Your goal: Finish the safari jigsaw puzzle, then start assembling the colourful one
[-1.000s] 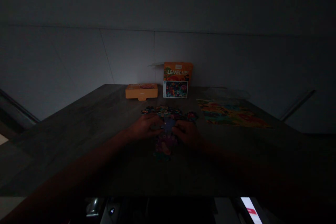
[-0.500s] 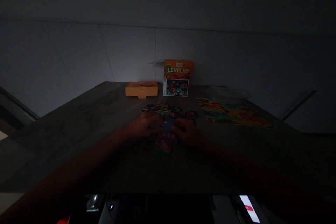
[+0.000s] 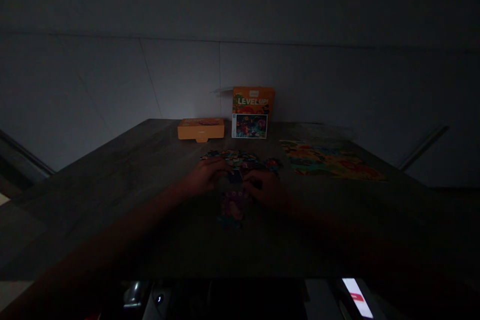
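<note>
In dim light, a dark blue jigsaw puzzle piece (image 3: 235, 176) is between my two hands, just above the table or on it; I cannot tell which. My left hand (image 3: 207, 176) has its curled fingers at the piece's left edge. At the right edge, the thumb and fingers of my right hand (image 3: 265, 186) are bent around it. A joined purple section of puzzle (image 3: 232, 206) lies flat just below, nearer to me. Beyond my fingertips spreads a pile of loose puzzle pieces (image 3: 234, 157).
An orange box (image 3: 200, 131) lies at the back of the grey table (image 3: 123, 170). Beside it an orange "LEVEL UP!" box (image 3: 253, 100) stands upright with a picture card (image 3: 249, 126) in front. A colourful puzzle sheet (image 3: 333, 161) lies right. A lit phone (image 3: 358, 297) is below the front edge.
The blue piece has shifted slightly left and looks darker, as if tilted. My fingers have drawn a little back around it. The whole view has moved slightly.
</note>
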